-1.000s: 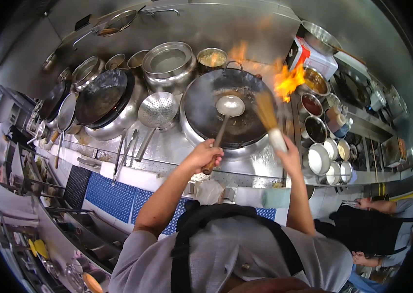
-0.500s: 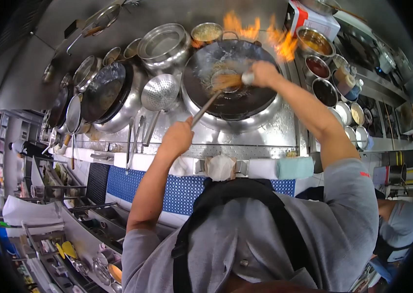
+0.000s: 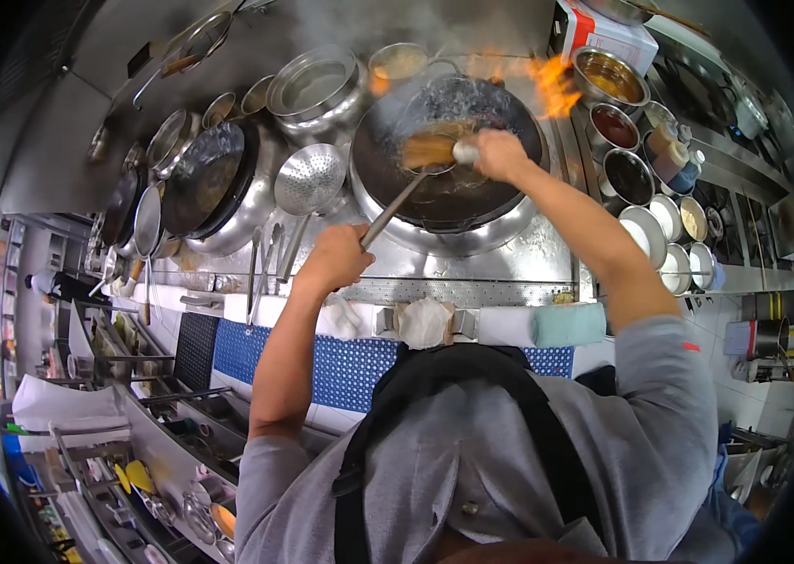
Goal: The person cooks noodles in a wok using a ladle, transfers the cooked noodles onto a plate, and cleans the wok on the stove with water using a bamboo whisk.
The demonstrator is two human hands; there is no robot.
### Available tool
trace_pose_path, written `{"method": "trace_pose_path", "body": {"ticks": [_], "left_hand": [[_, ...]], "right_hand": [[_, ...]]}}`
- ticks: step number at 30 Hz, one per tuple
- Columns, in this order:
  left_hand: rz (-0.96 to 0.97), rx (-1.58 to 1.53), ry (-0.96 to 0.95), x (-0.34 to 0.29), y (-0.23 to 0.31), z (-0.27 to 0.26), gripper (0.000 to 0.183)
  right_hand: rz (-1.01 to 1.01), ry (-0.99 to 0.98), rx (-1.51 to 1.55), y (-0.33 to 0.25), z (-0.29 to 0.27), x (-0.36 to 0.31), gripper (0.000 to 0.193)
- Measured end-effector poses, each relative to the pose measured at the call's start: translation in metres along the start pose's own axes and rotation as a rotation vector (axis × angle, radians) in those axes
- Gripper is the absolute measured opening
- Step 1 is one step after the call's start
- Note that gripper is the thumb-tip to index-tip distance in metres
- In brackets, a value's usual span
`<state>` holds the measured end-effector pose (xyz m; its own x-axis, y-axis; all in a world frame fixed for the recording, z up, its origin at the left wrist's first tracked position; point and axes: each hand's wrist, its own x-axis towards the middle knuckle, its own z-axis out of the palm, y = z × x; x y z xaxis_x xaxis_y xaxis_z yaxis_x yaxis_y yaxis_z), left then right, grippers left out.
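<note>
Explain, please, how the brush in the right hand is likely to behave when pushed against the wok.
The brush probably bends at its tip, as its tan bristles look long and thin. Its pale grip end looks more compact, so likely stiffer there. It is perhaps light for its size, being mostly bristles and held by the right hand alone.

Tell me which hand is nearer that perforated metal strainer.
Left. The left hand is close to the strainer, near its handle; the right hand is farther off, over the wok.
</note>
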<state>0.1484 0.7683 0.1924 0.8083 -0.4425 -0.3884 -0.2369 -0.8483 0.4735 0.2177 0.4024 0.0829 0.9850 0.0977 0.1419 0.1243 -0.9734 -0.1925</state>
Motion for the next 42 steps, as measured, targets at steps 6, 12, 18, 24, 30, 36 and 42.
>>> {"method": "trace_pose_path", "body": {"ticks": [6,12,18,24,30,36,42], "left_hand": [[0.121,0.173,0.160,0.014,-0.017,0.021,0.029],[0.227,0.241,0.244,0.031,-0.068,0.027,0.040],[-0.155,-0.793,-0.076,0.032,-0.074,0.042,0.034],[-0.111,-1.350,-0.272,0.036,-0.088,0.058,0.034],[-0.248,-1.141,-0.089,0.041,-0.075,0.084,0.032],[-0.102,-2.223,-0.631,0.034,-0.067,0.098,0.033],[-0.260,-2.309,-0.655,0.031,-0.069,0.075,0.036]], "right_hand": [[-0.011,0.194,0.027,-0.033,0.005,-0.005,0.035],[0.273,0.360,0.205,-0.008,-0.043,0.018,0.046],[0.237,0.075,0.267,-0.005,-0.046,0.013,0.048],[0.247,0.078,0.247,-0.034,-0.020,-0.008,0.044],[0.217,0.156,0.256,-0.034,-0.026,-0.005,0.047],[0.277,0.241,0.256,-0.026,-0.057,0.020,0.045],[0.087,-0.007,0.115,-0.043,-0.010,0.002,0.035]]}}
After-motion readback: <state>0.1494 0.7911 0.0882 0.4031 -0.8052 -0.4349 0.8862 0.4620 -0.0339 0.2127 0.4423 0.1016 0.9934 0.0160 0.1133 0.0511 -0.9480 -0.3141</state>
